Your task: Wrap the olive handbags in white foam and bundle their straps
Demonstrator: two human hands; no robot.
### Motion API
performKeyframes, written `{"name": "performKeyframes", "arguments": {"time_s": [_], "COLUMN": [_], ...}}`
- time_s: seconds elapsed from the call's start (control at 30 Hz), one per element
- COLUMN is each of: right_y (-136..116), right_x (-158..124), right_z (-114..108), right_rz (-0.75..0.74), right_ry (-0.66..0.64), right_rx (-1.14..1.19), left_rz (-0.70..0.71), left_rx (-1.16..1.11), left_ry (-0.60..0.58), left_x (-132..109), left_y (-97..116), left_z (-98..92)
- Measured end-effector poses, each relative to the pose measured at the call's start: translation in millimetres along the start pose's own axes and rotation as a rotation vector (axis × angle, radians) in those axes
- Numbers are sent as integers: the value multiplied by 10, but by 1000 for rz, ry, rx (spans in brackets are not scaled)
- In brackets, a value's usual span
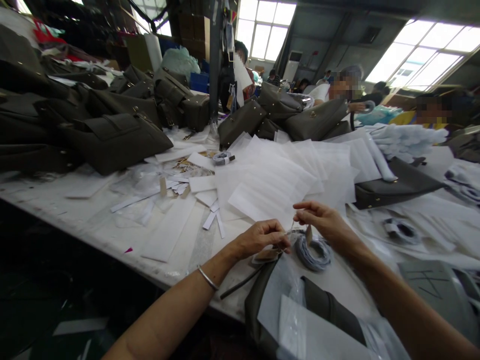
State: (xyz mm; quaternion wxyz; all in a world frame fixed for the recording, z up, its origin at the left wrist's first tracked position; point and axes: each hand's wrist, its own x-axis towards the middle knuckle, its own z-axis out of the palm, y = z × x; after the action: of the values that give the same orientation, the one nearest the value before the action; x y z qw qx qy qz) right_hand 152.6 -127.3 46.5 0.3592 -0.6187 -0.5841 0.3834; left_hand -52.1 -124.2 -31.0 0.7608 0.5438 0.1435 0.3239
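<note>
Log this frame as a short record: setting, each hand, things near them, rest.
setting: workbench in a bag workshop, people seated at the far side
left hand: fingers pinched on something small, not clear what
right hand: pinched close to the left, small tan tag hanging just below it
near hands: cord coil, grey bag at the bench edge, white sheets
rest: stacked bags far left, tape roll

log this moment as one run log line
left hand pinching small tag | right hand pinching thread | cord coil under hands | bag at table edge
</note>
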Motion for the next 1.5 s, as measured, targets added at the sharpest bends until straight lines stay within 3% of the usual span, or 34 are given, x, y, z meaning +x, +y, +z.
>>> {"name": "performKeyframes", "arguments": {"time_s": [0.1,0.17,0.23,0.33,0.4,0.5,0.6,0.73,0.87,0.97,1.1,1.17,1.27,1.4,1.5], "right_y": [64,50,24,69,175,340,338,65,-203,-252,-214,-238,-348,-465,-463], "right_x": [-2,-53,-128,-232,-264,-262,-256,-318,-391,-379,-317,-302,-291,-247,-196], "right_z": [57,76,60,20,33,122,179,68,-13,67,215,260,276,207,104], "right_rz": [-270,-336,-231,-23,22,-20,-60,-102,26,-2,-199,-262,-209,-108,-71], "right_ry": [120,178,95,-167,-265,-274,-243,-270,-332,-291,-213,-152,-19,-56,109], "right_rx": [-405,-507,-460,-330,-273,-243,-231,-102,100,29,-347,-426,-248,-25,66], "left_rz": [-9,-5,2,20,25,13,0,-10,-16,-39,-5,14,12,-23,-28], "left_rx": [-10,-17,-44,-90,-106,-119,-144,-157,-125,-88,-102,-97,-67,-43,-38], "left_ry": [-27,5,38,63,66,62,95,191,194,189,167,145,123,176,237], "left_x": [-7,-10,-10,-9,-5,6,27,66,79,64,48,50,61,78,87], "left_y": [7,23,34,24,2,-33,-59,-73,-65,-46,-51,-77,-124,-140,-117], "left_z": [3,0,-9,-22,-27,-31,-45,-74,-62,-23,1,-9,-34,-49,-55]}}
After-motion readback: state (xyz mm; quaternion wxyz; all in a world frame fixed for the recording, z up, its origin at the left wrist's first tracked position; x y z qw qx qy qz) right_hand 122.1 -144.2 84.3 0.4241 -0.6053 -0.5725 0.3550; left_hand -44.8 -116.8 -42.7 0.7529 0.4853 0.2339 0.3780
